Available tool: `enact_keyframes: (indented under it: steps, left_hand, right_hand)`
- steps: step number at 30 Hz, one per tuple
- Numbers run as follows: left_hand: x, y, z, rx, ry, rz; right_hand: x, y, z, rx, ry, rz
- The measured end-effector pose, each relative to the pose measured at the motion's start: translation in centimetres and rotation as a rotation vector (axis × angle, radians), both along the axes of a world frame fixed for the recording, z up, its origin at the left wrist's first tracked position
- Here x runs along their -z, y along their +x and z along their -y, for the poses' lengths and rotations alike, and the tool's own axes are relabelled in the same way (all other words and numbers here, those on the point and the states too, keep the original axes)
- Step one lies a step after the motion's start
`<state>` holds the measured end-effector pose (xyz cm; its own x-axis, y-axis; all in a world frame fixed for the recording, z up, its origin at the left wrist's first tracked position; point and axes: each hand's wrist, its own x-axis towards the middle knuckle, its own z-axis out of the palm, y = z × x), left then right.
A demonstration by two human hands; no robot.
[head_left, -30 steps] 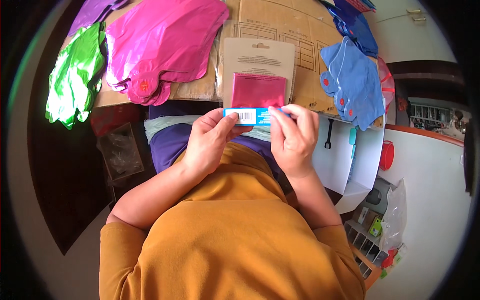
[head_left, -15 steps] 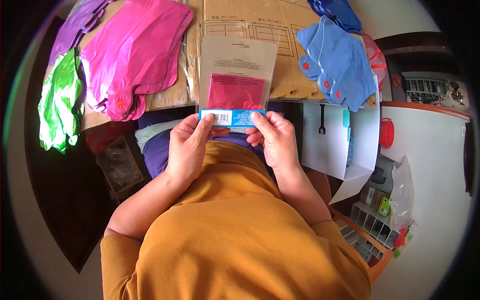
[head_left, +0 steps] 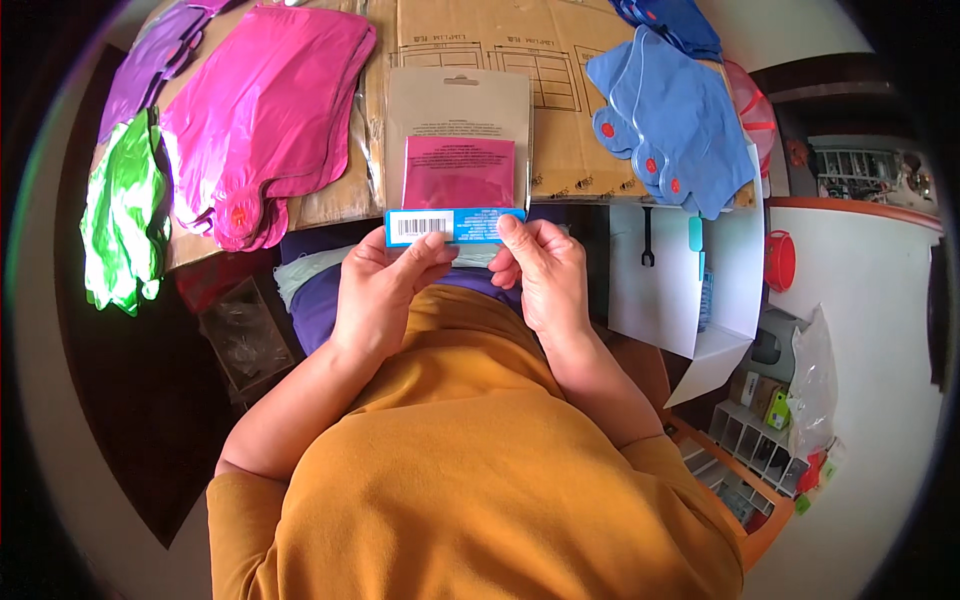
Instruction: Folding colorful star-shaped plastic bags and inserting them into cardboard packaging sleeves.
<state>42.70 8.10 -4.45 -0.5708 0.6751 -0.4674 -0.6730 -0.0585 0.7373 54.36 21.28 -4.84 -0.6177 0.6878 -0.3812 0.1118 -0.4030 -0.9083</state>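
A clear flat plastic pouch with a hang hole at its far end is held between my two hands. Inside it shows a folded pink sheet, and a blue strip with a barcode label runs along its near edge. My left hand pinches the strip's left part, thumb on top below the barcode. My right hand grips the right end, thumb on top and fingers curled beneath. The pouch's far part lies over the cardboard.
On the cardboard lie flat foil balloons: pink, green and purple at left, light blue and dark blue at right. A white open box stands right of my hands. Beyond hangs a red basket.
The pouch has shifted slightly left and lies straighter. My left thumb has slid right, off the label's left end, uncovering the whole barcode. My right hand keeps its grip.
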Motion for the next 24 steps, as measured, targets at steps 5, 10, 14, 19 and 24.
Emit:
enact_keyframes:
  steps: [5,10,14,19,24]
  left_hand:
    - [-0.1,-0.1,0.0,-0.006,0.059,0.065]
    - [0.1,0.2,-0.1,-0.021,0.081,0.143]
    - [0.5,0.2,-0.4,-0.033,0.046,0.105]
    - [0.8,0.4,-0.4,-0.055,0.092,0.068]
    - [0.5,0.5,-0.4,-0.061,0.072,0.097]
  right_hand:
    - [-0.6,-0.1,0.3,-0.013,-0.175,-0.07]
    - [0.0,0.2,0.3,-0.039,-0.144,-0.11]
    - [0.0,0.1,0.4,-0.034,-0.207,-0.127]
    - [-0.1,-0.3,0.5,0.0,-0.149,-0.068]
    - [0.4,-0.4,0.9,0.025,-0.171,-0.139]
